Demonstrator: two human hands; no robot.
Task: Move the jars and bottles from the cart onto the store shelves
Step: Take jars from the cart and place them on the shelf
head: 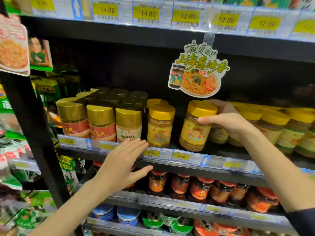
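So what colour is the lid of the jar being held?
Yellow: the round screw lid tops the yellow-labelled plastic jar in the right hand; head view.

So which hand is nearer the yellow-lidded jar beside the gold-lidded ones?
Left. The left hand sits just below-left of the yellow-lidded jar; the right hand grips a tilted jar to its right.

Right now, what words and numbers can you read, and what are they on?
"14.00": two left price tags on the top shelf edge.
"12.00": three right price tags beside them.
"上海葱油香": hanging noodle sign.
"9.90": lower price tag, under the jar that the right hand holds.
Jar labels and other tags: too blurred to read.
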